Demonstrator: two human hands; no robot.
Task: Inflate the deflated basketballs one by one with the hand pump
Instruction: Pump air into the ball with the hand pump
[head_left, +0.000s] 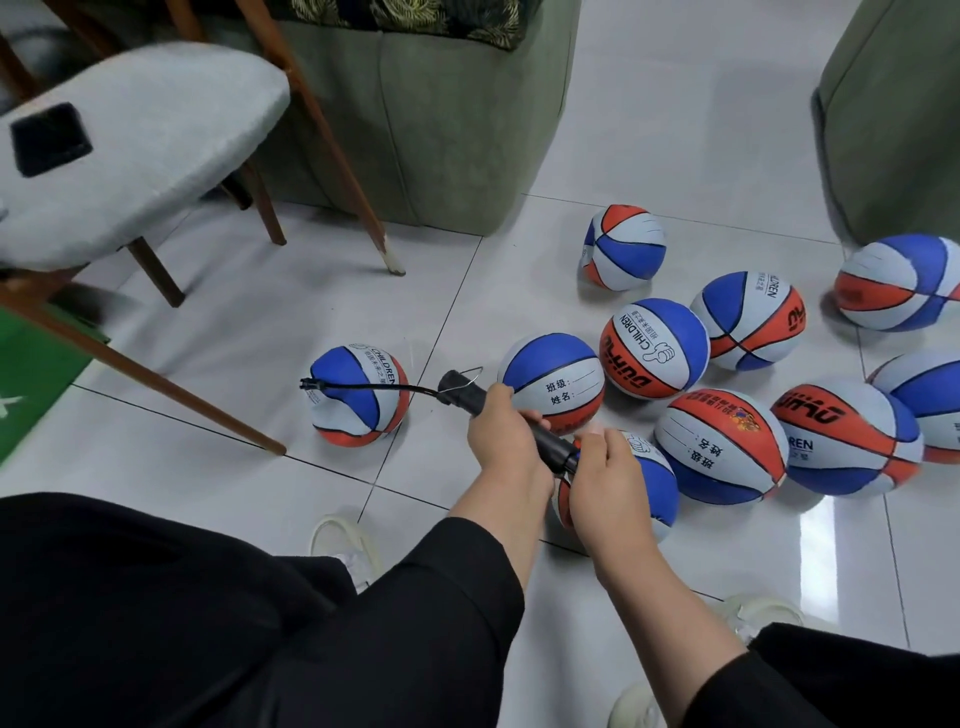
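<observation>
White tiled floor (675, 130) carries a green sofa (415, 130), a grey chair (130, 156) and a scatter of blue, white and orange balls (654, 348) to the right. One dented ball (358, 402) sits apart on the left, the hose (363, 387) lying across its top. Left hand (501, 431) wraps the black pump (498, 415) barrel; right hand (608, 478) closes its grip around the handle end.

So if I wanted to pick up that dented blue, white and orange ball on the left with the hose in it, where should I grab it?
Probably cup the dented ball around its rounder lower right side, coming from above; its upper left is caved in, where the black hose plugs in.
</observation>
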